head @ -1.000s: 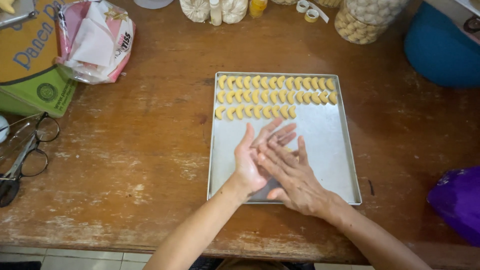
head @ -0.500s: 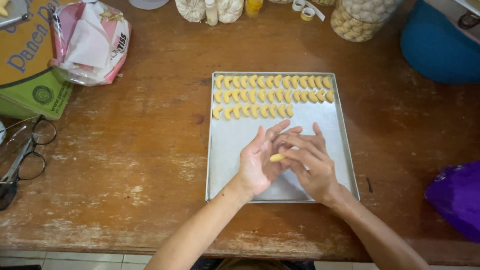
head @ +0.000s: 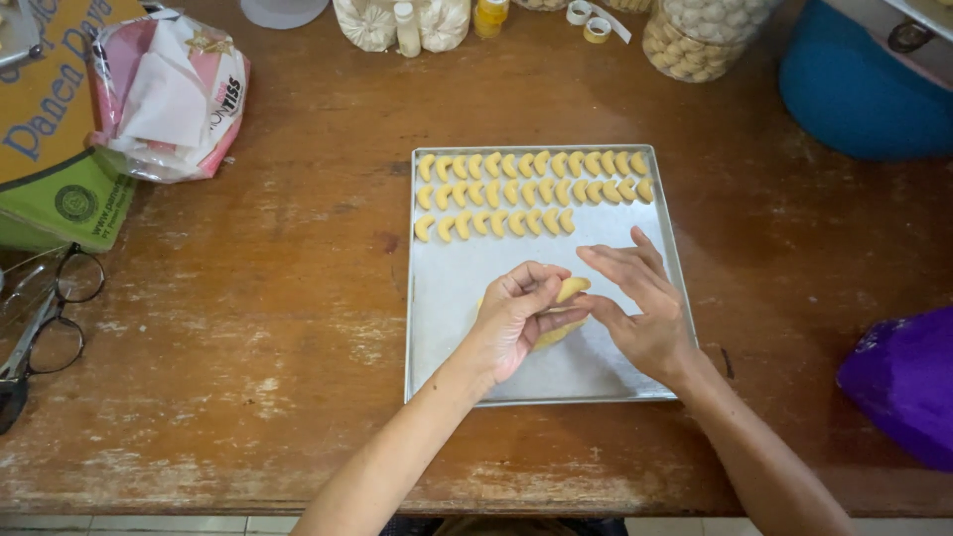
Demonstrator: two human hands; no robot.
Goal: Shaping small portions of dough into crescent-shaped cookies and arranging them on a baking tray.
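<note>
**Hands shaping dough over baking tray**

Worn wooden table (head: 248, 328) fills the view, scratched and pale in patches. Left hand (head: 511, 323) and right hand (head: 635, 303) meet over the bare lower half of a metal baking tray (head: 442, 377). Left hand curled, thumb and fingertips pinching a yellow dough piece (head: 570, 290). More dough (head: 552, 335) shows below it, tucked under the palm; how much, cannot tell. Right hand half spread, fingers loosely extended toward 10 o'clock, thumb side touching the dough from the 3 o'clock side. Both hands hover above the tray; contact with the tray itself, cannot tell.

At 12 o'clock from the hands, shaped crescent pieces (head: 531, 189) lie in three rows across the tray's top end; first two rows full, third row stops partway, short of the right edge.

Further out:
- 10 o'clock: pink and white plastic bag (head: 169, 94), beside a green and orange cardboard box (head: 60, 159).
- 9 o'clock: eyeglasses (head: 45, 318) at the table edge.
- 12 o'clock, far edge: small bottles (head: 486, 15) and a clear jar of pale round things (head: 700, 40).
- 1 o'clock: blue container (head: 864, 94).
- 3 to 4 o'clock: purple bag (head: 908, 382), well apart from the tray.
</note>
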